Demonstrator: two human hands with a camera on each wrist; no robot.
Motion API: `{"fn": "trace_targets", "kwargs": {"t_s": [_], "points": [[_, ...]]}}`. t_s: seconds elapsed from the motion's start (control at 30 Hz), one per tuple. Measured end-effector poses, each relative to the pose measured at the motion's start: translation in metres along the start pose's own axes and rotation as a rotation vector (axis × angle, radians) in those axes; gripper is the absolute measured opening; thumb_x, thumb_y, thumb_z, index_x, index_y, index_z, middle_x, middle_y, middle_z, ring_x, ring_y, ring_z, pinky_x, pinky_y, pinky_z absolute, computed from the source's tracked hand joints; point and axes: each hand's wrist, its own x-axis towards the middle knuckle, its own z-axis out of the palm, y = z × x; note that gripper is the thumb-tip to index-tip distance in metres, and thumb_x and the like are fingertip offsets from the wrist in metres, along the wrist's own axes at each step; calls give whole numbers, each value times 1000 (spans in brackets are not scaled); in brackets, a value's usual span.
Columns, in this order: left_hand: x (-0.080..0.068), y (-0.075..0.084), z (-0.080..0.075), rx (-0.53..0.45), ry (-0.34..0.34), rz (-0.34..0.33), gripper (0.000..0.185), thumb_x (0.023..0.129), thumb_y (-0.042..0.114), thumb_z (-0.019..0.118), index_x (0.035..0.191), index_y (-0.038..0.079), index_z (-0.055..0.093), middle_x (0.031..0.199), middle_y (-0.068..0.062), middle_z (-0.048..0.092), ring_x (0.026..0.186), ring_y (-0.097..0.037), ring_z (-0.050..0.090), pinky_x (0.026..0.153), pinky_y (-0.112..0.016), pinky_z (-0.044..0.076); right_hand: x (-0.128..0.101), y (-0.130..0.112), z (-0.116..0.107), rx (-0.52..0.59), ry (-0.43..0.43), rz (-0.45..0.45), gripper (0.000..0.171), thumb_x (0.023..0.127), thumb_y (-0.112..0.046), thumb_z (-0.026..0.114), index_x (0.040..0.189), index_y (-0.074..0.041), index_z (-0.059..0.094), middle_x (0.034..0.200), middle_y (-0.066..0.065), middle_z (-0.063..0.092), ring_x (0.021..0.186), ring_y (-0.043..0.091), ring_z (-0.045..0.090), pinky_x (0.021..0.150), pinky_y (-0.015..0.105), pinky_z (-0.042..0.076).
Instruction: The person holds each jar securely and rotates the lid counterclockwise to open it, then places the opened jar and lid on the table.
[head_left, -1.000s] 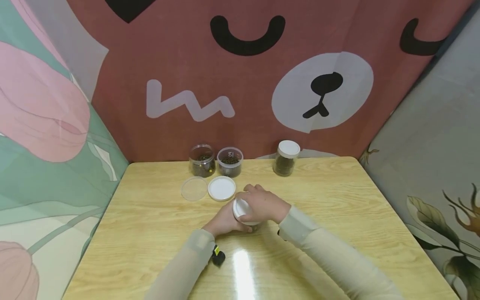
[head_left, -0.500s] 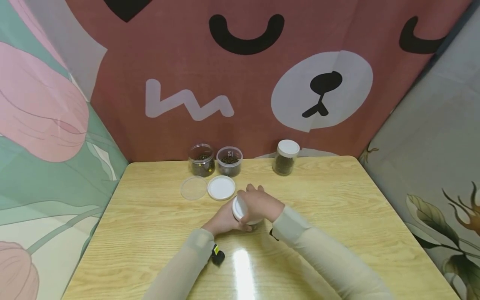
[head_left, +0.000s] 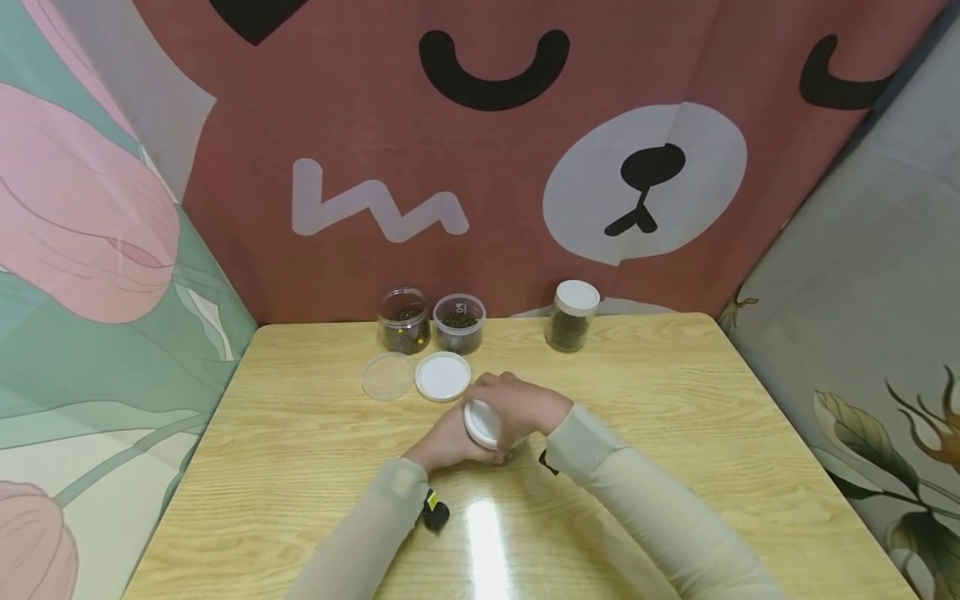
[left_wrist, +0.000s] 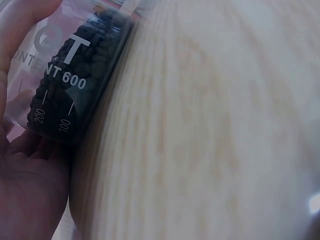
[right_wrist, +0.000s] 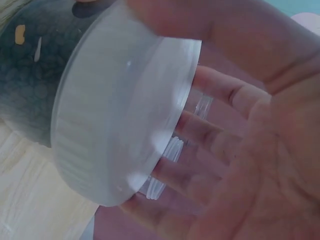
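Near the middle of the table, my left hand grips a clear jar round its side. Small dark bean-like pieces fill part of the jar, and its wall carries white print and measuring marks. A white screw lid sits on the jar's top. My right hand holds this lid from above, its fingers spread along the rim in the right wrist view. Much of the jar's body is hidden behind both hands in the head view.
Two uncovered tubs, a clear one and a frosted one, stand at the back with dark contents. Before them lie a transparent lid and a white lid. A white-capped jar stands at the back right of the wooden table.
The right hand has turned on the lid, its thumb moving across the near rim, and its wrist has shifted slightly left. The left hand keeps its hold on the jar.
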Motion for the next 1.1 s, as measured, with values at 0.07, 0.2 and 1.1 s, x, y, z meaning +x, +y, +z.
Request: {"fn": "trace_targets", "kwargs": {"t_s": [0.07, 0.2, 1.1], "points": [[0, 0, 0, -2, -3, 3, 105, 62, 26, 99, 150, 19, 42, 135, 7, 58, 118, -12, 59, 106, -34, 46, 0, 0, -1, -16, -4, -17, 87, 52, -10, 98, 131, -17, 60, 129, 8, 57, 108, 30, 53, 91, 42, 51], [0, 0, 0, -16, 0, 6, 107, 62, 25, 99, 151, 20, 40, 135, 7, 59, 118, -12, 59, 106, -35, 46, 0, 0, -3, -45, -21, -34, 89, 53, -9, 97, 133, -18, 59, 131, 8, 56, 111, 31, 55, 91, 42, 53], [0, -1, -4, 2, -69, 41, 96, 70, 24, 95, 151, 20, 43, 144, 6, 55, 128, -14, 54, 113, -38, 40, -1, -13, 17, -108, 156, 226, 65, 78, -51, 79, 131, -18, 61, 125, 15, 57, 105, 35, 54, 75, 50, 53]]}}
